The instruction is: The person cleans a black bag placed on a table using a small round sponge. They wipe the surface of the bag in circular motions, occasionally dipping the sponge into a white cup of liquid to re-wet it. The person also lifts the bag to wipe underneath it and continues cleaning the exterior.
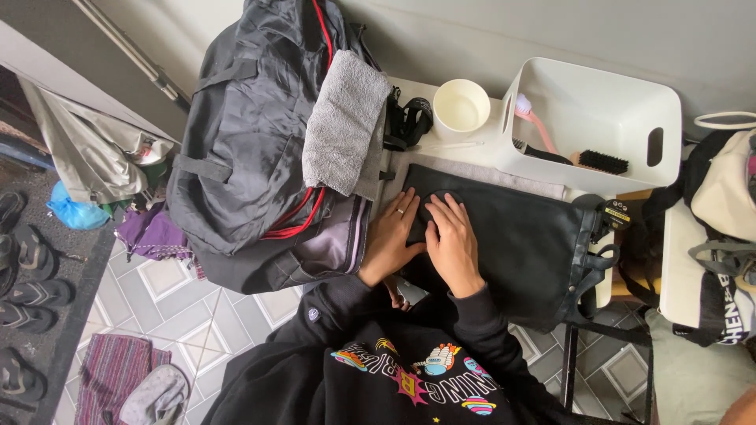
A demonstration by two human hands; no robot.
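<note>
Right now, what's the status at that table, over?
Left hand and right hand flat, side by side on black bag. Nothing held. Grey towel beside, white bin behind.

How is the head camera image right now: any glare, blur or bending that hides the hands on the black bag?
Head view: soft, even light, no glare; both the left hand and right hand look sharp on the black bag, whose dark surface swallows detail; straight edges such as the white bin bow slightly toward the frame edges.

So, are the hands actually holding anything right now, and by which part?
Nothing is gripped. The left hand and right hand lie side by side, palms down, pressing the left end of the black bag on the table.
</note>
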